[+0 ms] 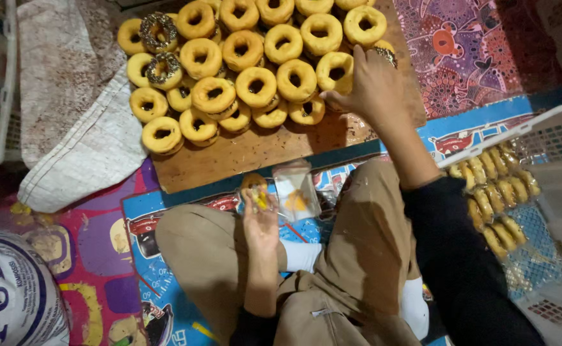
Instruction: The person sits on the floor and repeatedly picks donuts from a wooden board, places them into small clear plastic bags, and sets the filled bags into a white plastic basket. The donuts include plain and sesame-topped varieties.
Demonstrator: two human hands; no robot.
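- Leftmost, a white woven sack (12, 295) with dark printing bulges at the bottom corner, and a pale, coarse cloth (76, 109) lies crumpled above it on a bright, patterned foam mat (95, 243).
- Next, a flat wooden board (255, 150), worn and floury, carries a heap of round ring doughnuts (242, 54), golden and smooth; a few at the left edge wear dark chocolate with sprinkles.
- At centre, the person sits cross-legged in tan trousers and white socks, seen from above.
- The left hand (260, 221) is raised palm up, fingers curled around the edge of a small clear plastic bag (297, 192), which stands open just below the board's near edge; a doughnut (254, 182) shows right behind the fingertips, though whether the hand grips it too cannot be told.
- The right hand (374, 80), in a dark sleeve, reaches over the board with fingers closing narrowly on a plain doughnut (334, 70) at the heap's right edge.
- Far right, a white plastic lattice basket (550, 138) holds glossy bagged doughnuts (495, 198) in rows, near the right knee.
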